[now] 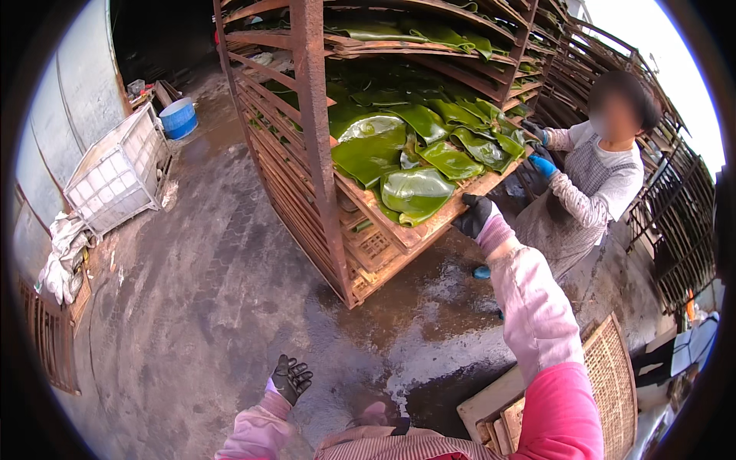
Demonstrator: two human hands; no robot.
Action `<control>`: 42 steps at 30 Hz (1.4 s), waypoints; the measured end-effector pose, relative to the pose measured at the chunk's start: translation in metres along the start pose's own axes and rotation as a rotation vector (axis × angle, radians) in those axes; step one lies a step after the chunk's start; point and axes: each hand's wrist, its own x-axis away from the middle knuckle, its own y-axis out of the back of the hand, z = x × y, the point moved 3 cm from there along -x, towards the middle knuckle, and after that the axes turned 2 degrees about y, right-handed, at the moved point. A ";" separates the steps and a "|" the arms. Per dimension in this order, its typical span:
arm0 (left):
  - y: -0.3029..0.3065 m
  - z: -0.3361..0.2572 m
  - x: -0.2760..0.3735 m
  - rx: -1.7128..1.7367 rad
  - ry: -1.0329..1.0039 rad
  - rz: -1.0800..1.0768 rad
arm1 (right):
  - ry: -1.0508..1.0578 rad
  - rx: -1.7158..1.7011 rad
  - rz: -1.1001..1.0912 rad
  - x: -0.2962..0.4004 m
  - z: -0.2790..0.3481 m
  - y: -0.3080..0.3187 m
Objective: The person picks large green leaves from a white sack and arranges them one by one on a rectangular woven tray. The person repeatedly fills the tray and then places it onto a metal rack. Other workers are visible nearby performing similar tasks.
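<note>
My right hand [474, 215], in a black glove, grips the front edge of a wooden tray [422, 233] that juts out from a tall rack. Broad, wet, glossy green sheets of what looks like kelp [417, 187] lie spread over the tray. A person [586, 167] at its far right end has gloved hands at the tray's edge. My left hand [291, 379], also black-gloved, hangs low above the wet floor with its fingers apart, holding nothing. Rusty posts frame the rack [313, 115], and more green sheets lie on its upper shelves.
Left of the rack stand a white caged bin [118, 167] and a blue tub [179, 118]. White cloths [63, 259] lie by the wall. A woven panel [610, 374] and wooden boards [506, 425] are at my lower right. More racks [678, 201] line the right side.
</note>
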 end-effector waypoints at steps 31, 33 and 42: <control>-0.335 0.378 0.189 -1.003 0.468 0.856 | -0.178 1.039 -1.043 0.815 -0.275 0.316; -0.332 0.459 0.264 -1.123 0.584 0.985 | -0.005 0.839 -1.369 0.898 -0.325 0.324; -0.270 0.729 0.495 -1.487 1.027 1.317 | 0.247 0.139 -1.800 1.099 -0.482 0.305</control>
